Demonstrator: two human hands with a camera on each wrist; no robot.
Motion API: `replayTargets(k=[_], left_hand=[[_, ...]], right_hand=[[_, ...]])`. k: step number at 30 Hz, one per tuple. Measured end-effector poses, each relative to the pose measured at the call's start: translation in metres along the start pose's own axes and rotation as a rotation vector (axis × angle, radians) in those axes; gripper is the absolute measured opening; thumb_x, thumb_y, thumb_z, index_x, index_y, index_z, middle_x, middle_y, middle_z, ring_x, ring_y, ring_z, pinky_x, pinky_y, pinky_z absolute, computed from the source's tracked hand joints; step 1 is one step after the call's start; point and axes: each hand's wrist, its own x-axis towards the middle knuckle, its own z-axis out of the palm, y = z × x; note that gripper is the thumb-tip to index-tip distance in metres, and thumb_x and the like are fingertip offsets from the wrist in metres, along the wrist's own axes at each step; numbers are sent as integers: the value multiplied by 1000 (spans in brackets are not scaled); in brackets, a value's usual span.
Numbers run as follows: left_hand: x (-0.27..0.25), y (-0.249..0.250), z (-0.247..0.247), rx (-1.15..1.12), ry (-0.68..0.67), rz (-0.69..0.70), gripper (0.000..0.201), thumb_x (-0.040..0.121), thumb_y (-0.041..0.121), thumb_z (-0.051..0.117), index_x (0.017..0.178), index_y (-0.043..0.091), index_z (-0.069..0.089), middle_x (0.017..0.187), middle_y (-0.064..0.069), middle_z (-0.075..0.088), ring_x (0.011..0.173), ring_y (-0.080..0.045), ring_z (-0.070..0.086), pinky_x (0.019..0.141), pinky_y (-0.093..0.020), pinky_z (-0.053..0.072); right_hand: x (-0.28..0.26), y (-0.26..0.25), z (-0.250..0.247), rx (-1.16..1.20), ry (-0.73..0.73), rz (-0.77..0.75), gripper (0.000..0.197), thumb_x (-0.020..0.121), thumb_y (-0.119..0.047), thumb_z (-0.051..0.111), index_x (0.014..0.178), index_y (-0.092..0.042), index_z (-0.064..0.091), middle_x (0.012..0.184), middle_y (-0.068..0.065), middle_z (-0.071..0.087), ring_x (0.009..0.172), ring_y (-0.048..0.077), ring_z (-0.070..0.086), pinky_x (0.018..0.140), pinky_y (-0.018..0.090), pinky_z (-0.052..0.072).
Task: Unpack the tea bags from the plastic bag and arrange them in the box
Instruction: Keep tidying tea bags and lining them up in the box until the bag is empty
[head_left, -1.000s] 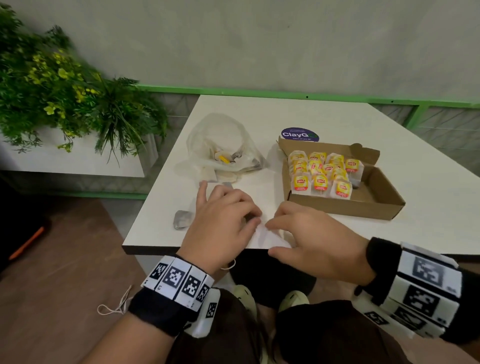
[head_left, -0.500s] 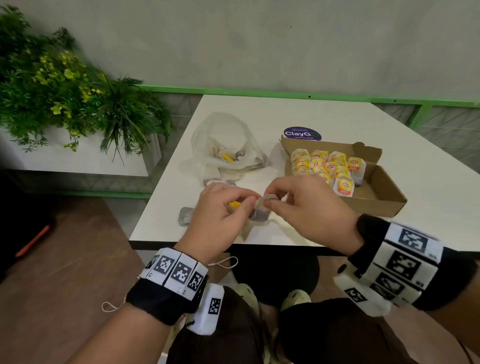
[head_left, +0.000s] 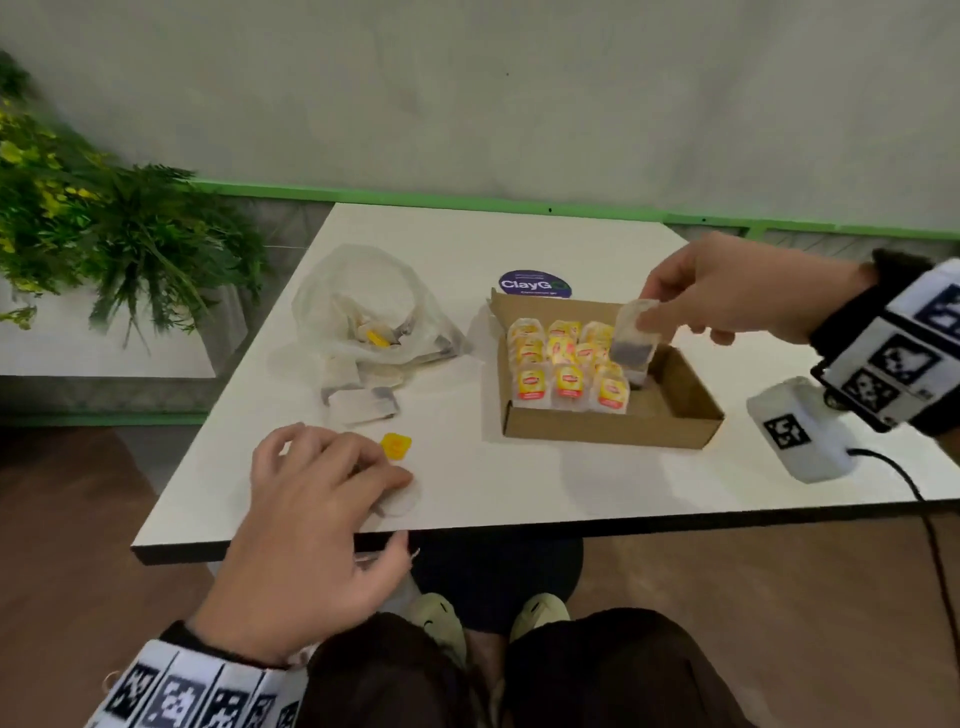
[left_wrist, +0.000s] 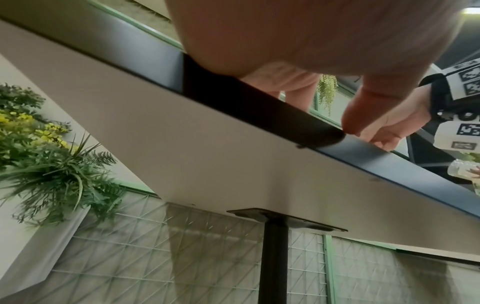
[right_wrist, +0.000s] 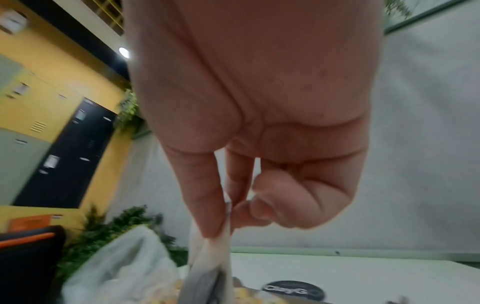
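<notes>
White worktop is carrying a box already filling with rows of tea bags. Right hand is pinching a tea bag above it; left hand is resting open, while several are waiting beside and inside the plastic bag.

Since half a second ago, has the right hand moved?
Yes. The right hand, pinching a tea bag, has gone from the table's near edge, beside the left hand, to above the cardboard box.
</notes>
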Motion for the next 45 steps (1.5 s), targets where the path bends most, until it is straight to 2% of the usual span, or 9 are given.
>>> replayTargets(k=[5, 10, 14, 20, 22, 25, 32, 38, 45], left_hand=[[-2, -9, 8, -166, 77, 87, 25, 82, 37, 60, 97, 29, 79, 100, 20, 62, 99, -12, 55, 92, -42, 38], [6, -6, 8, -382, 197, -79, 24, 89, 34, 57, 96, 26, 78, 99, 23, 68, 101, -11, 63, 86, -36, 48], [22, 6, 5, -627, 329, -360, 17, 94, 18, 71, 96, 34, 75, 94, 18, 74, 89, -5, 67, 81, -10, 48], [46, 16, 5, -949, 418, -510, 15, 95, 7, 67, 106, 13, 75, 73, 0, 75, 67, -2, 67, 67, -15, 50], [47, 18, 6, -988, 390, -509, 23, 95, 11, 67, 117, 19, 69, 74, -4, 76, 72, -12, 70, 69, -22, 51], [48, 23, 5, -1002, 359, -495, 32, 95, 14, 69, 124, 28, 63, 78, -7, 76, 85, -28, 70, 77, -37, 53], [48, 35, -10, -1059, 322, -429, 34, 98, 8, 64, 128, 23, 59, 81, -3, 77, 77, -16, 69, 74, -30, 53], [40, 39, -9, -1138, 185, -455, 30, 90, 22, 74, 118, 28, 64, 88, -3, 78, 89, -22, 73, 77, -31, 54], [36, 36, -3, -1090, 159, -448, 9, 93, 23, 74, 101, 26, 76, 84, 1, 76, 80, -14, 72, 73, -22, 53]], right_hand=[[19, 39, -4, -180, -97, 111, 9, 85, -22, 76, 80, -15, 73, 60, 0, 52, 49, 12, 44, 47, 25, 41], [45, 49, 22, -247, -214, 133, 8, 87, -19, 74, 81, -16, 70, 65, 3, 56, 59, 19, 47, 45, 23, 40], [65, 50, 34, -319, -158, 142, 6, 86, -15, 72, 81, -12, 72, 60, 0, 65, 55, 17, 56, 42, 23, 43], [55, 32, 28, -478, 150, 87, 9, 87, -21, 67, 85, -12, 71, 83, 11, 71, 72, 27, 61, 58, 28, 45], [37, 9, 31, -344, 270, -71, 7, 88, -25, 67, 85, -19, 70, 85, 3, 69, 74, 20, 60, 61, 28, 42], [-1, -43, 55, 173, 53, -209, 11, 87, -34, 72, 86, -24, 74, 72, -2, 69, 58, 11, 60, 50, 24, 46], [-27, -95, 107, 326, -175, -431, 16, 90, -31, 74, 87, -15, 74, 65, -5, 64, 53, 5, 56, 49, 22, 47], [-28, -97, 107, 667, -144, -296, 13, 94, -16, 68, 84, -7, 67, 68, 6, 61, 59, 22, 56, 48, 34, 43], [-32, -95, 110, 995, -113, -71, 14, 93, -15, 62, 79, -14, 64, 80, 4, 62, 65, 16, 54, 50, 28, 39]])
